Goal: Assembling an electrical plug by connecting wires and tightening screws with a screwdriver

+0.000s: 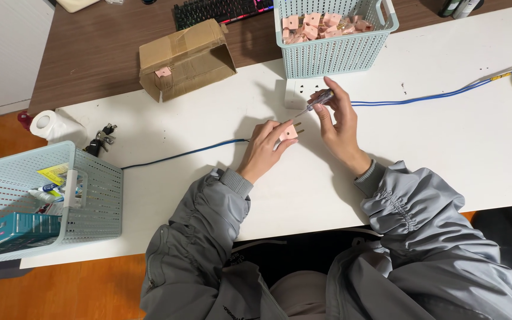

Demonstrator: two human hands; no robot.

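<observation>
While the left hand (263,148) pinches the pink plug (288,133) steady on the counter (445,148), the right hand (338,121), gripping the screwdriver (314,104), should keep its tip, angled toward seven o'clock, squarely seated.

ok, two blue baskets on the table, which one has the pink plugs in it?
The basket at the far edge of the table, just beyond the hands, is full of pink plugs. The other basket, at the near left corner, holds boxes and packets instead.

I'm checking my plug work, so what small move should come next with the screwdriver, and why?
Probably bring the screwdriver tip down onto the pink plug: the right hand holds it angled just above, tip short of the plug, which the left hand pins to the table.
</observation>
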